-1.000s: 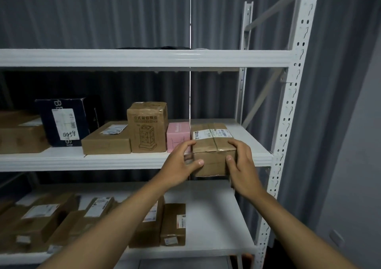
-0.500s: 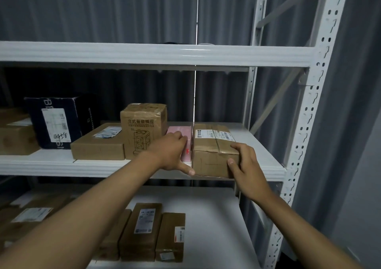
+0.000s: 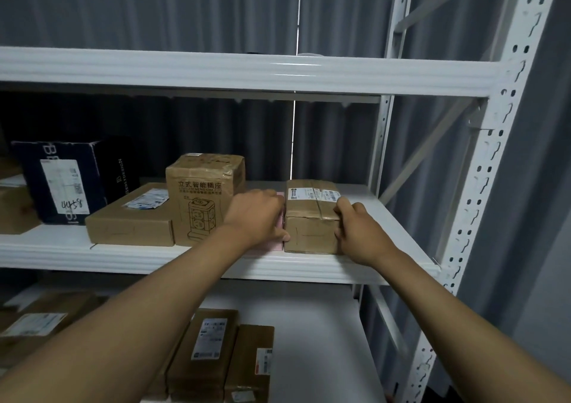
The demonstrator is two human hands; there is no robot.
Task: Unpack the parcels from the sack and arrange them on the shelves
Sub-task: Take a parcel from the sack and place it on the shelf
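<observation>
The brown parcel [image 3: 312,217] stands on the middle shelf [image 3: 355,271], just right of the pink box [image 3: 280,228]. The left hand [image 3: 255,217] and right hand [image 3: 360,232] clasp its sides. It looks stiff, probably light; the side faces give a sure hold.

Grey pleated curtain [image 3: 185,6] hangs behind the white metal rack; perforated upright [image 3: 482,186] at right with diagonal brace [image 3: 423,161]. Thin bright slit [image 3: 298,10] between curtain panels. Lighting dim.

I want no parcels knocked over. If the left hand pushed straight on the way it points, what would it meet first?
Probably the pink box, right ahead of the left hand, between the printed carton and the held parcel; depth unclear.
</observation>
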